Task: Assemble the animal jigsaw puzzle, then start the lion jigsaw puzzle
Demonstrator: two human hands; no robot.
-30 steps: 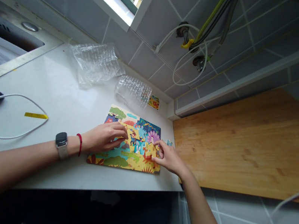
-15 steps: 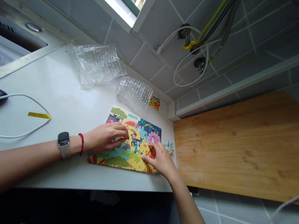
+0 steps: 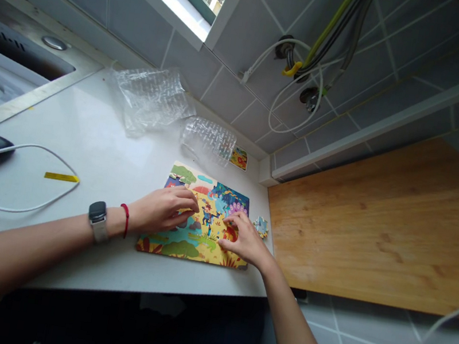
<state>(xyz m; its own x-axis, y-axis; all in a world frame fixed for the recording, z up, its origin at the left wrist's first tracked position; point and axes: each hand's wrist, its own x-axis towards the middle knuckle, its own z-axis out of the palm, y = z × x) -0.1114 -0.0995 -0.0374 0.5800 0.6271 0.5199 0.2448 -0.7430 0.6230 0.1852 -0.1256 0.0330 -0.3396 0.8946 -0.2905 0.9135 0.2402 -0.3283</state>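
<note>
Jigsaw puzzle (image 3: 198,231) lies flat on white counter (image 3: 98,145), near its front edge. Left hand (image 3: 162,209) rests on puzzle's 9 o'clock side, fingers loosely curled, gripping nothing. Right hand (image 3: 245,238) presses its 3 o'clock side, fingers spread flat. Loose piece (image 3: 261,226) just beside, at 3 o'clock.

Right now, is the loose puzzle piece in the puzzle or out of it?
Out: the loose piece lies on the counter beside the puzzle.

Single head-worn view, tilted forward and down over the counter (image 3: 87,138), fairly close, edges apparently bent by a wide lens.
</note>
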